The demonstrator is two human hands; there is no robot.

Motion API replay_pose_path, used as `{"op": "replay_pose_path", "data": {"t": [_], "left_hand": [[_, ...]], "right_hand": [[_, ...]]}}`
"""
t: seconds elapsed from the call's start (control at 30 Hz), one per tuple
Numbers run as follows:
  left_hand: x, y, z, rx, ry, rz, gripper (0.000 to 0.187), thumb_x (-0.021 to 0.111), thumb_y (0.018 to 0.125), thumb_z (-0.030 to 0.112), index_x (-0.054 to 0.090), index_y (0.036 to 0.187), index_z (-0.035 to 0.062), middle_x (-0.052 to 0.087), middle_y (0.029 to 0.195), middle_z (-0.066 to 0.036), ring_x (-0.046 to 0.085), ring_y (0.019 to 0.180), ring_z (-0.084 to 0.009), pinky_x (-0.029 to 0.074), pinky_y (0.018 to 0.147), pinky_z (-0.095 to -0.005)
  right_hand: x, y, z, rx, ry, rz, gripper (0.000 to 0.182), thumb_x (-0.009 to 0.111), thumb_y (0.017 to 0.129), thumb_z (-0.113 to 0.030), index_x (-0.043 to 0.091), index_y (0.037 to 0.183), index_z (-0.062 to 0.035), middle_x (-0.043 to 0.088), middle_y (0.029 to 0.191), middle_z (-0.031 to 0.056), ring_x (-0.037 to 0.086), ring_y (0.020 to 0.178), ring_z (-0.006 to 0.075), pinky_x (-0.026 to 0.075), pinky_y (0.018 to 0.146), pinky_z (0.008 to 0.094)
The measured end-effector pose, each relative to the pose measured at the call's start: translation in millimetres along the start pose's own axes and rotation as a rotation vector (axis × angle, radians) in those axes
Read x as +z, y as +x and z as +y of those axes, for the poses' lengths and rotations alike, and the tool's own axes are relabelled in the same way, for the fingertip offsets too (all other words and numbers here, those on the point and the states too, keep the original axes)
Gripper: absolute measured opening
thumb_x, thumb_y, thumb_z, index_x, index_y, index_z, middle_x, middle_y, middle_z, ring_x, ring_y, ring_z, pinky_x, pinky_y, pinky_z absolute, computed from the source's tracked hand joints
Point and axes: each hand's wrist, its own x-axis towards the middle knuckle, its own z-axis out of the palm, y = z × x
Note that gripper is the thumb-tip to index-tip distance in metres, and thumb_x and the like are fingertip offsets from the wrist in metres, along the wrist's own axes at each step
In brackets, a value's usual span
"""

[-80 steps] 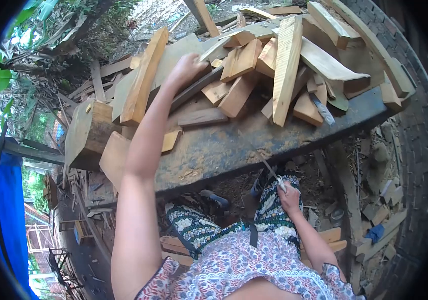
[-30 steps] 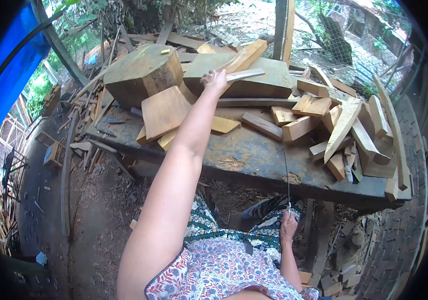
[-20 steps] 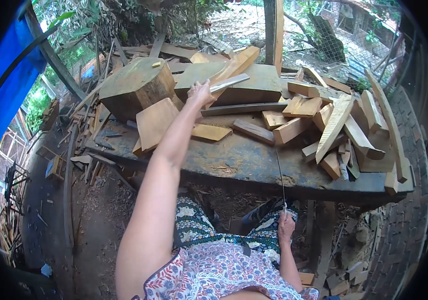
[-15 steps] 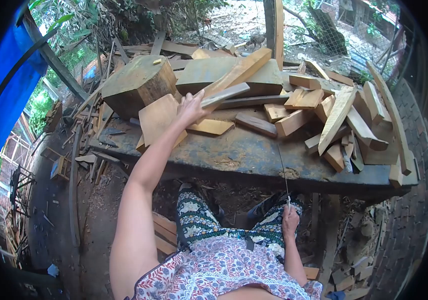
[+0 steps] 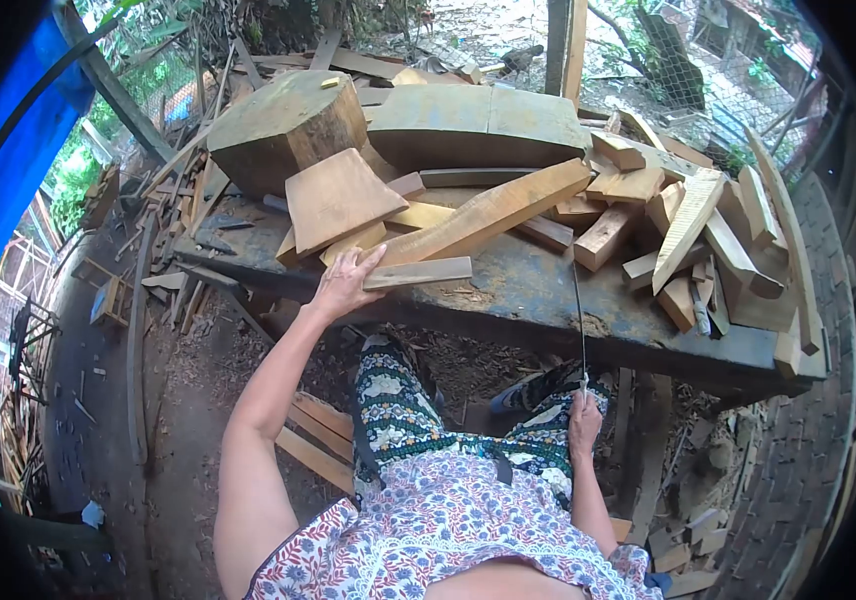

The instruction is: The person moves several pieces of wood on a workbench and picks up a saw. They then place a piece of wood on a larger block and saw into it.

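Note:
My left hand [image 5: 345, 285] is closed around the near ends of two pieces of wood at the bench's front edge. One is a long, slightly curved yellowish plank [image 5: 488, 212], slanting up to the right over the bench. The other, a shorter greyish wooden strip [image 5: 420, 273], points right just below it. Low by my right knee, my right hand [image 5: 584, 425] grips the handle of a long thin-bladed knife [image 5: 579, 310]. Its blade points away from me, seen nearly edge-on across the bench edge. A wedge-shaped wood block [image 5: 341, 200] lies just beyond my left hand.
The worn workbench [image 5: 528, 300] carries a large wood block [image 5: 288, 130], a long thick beam [image 5: 478, 125] and a heap of wood offcuts [image 5: 688, 230] at the right. Planks [image 5: 313, 445] lie on the ground below. A post [image 5: 565, 50] stands behind the bench.
My left hand has drawn the plank and strip back toward me, from over the big blocks to the bench's front edge. My right hand stays low with the knife.

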Motion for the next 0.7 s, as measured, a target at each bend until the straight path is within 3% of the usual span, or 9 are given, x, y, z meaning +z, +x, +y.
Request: {"op": "replay_pose_path", "data": {"t": [0.07,0.1,0.13,0.2,0.3,0.4,0.6,0.67,0.7], "left_hand": [[3,5,-1,-0.024,0.013,0.05,0.083,0.078,0.068,0.032,0.038,0.141,0.0247,0.046,0.126,-0.02,0.046,0.115,-0.039,0.041,0.097,-0.0451],[4,6,-1,-0.013,0.01,0.148,0.067,0.076,0.071,0.028,0.05,0.133,0.0237,0.045,0.127,-0.019,0.045,0.116,-0.038,0.041,0.098,-0.0444],[7,10,-3,-0.023,0.005,0.149,0.067,0.076,0.071,0.028,0.05,0.133,0.0237,0.045,0.127,-0.019,0.045,0.116,-0.038,0.041,0.098,-0.0444],[11,14,-10,0.04,0.141,0.263,0.048,0.072,0.075,0.023,0.06,0.122,0.0211,0.045,0.128,-0.018,0.045,0.116,-0.0369,0.041,0.097,-0.0434],[2,26,18,-0.091,-0.067,0.298,0.029,0.062,0.083,0.017,0.062,0.112,0.0138,0.054,0.113,-0.013,0.053,0.107,-0.0336,0.047,0.086,-0.0435],[-9,50,51,-0.198,-0.169,0.298,0.031,0.055,0.089,0.019,0.053,0.119,0.0105,0.059,0.106,-0.012,0.059,0.096,-0.0329,0.047,0.084,-0.0441],[11,105,82,-0.167,-0.047,0.104,0.059,0.053,0.089,0.045,0.041,0.136,0.0114,0.048,0.124,-0.023,0.045,0.12,-0.0371,0.039,0.093,-0.0486],[38,109,80,-0.162,0.017,0.11,0.077,0.046,0.086,0.061,0.033,0.143,0.0104,0.036,0.136,-0.027,0.031,0.13,-0.0404,0.027,0.102,-0.0534],[39,111,78,-0.193,-0.11,0.03,0.081,0.043,0.086,0.064,0.03,0.144,0.0089,0.027,0.145,-0.026,0.027,0.133,-0.0414,0.014,0.108,-0.0588]], "right_hand": [[-1,-4,-1,0.009,-0.027,-0.022,0.042,0.046,0.096,-0.039,0.062,0.089,-0.0014,0.056,0.062,0.0136,0.056,0.058,0.0273,0.043,0.058,0.0399],[-1,-6,-2,0.009,-0.017,-0.003,0.043,0.046,0.096,-0.04,0.062,0.088,-0.0015,0.056,0.061,0.0135,0.056,0.058,0.0276,0.043,0.058,0.0399],[-1,-5,-5,0.005,-0.005,0.016,0.043,0.045,0.096,-0.041,0.061,0.087,-0.0016,0.056,0.061,0.0134,0.056,0.058,0.0278,0.043,0.058,0.0398],[0,-3,-3,-0.006,-0.028,0.013,0.043,0.046,0.096,-0.042,0.059,0.085,-0.0017,0.056,0.061,0.0135,0.057,0.058,0.0288,0.043,0.057,0.0406],[2,-1,1,-0.022,-0.043,0.01,0.045,0.047,0.095,-0.043,0.058,0.082,-0.0017,0.056,0.06,0.013,0.058,0.058,0.0293,0.042,0.057,0.0411],[3,-1,3,-0.03,-0.05,-0.002,0.045,0.047,0.096,-0.043,0.058,0.083,-0.0016,0.056,0.06,0.012,0.057,0.058,0.0277,0.043,0.057,0.0404],[1,-5,0,-0.036,-0.007,0.028,0.04,0.048,0.096,-0.038,0.06,0.085,-0.002,0.056,0.061,0.0133,0.057,0.058,0.0287,0.043,0.057,0.0402],[-3,-13,8,-0.083,-0.086,0.014,0.035,0.046,0.097,-0.034,0.063,0.095,-0.0042,0.056,0.061,0.0102,0.057,0.057,0.0225,0.042,0.056,0.0367],[-1,-17,10,-0.122,-0.067,0.037,0.031,0.046,0.096,-0.029,0.063,0.096,-0.0037,0.055,0.06,0.0094,0.056,0.056,0.0213,0.042,0.055,0.0358]]}}
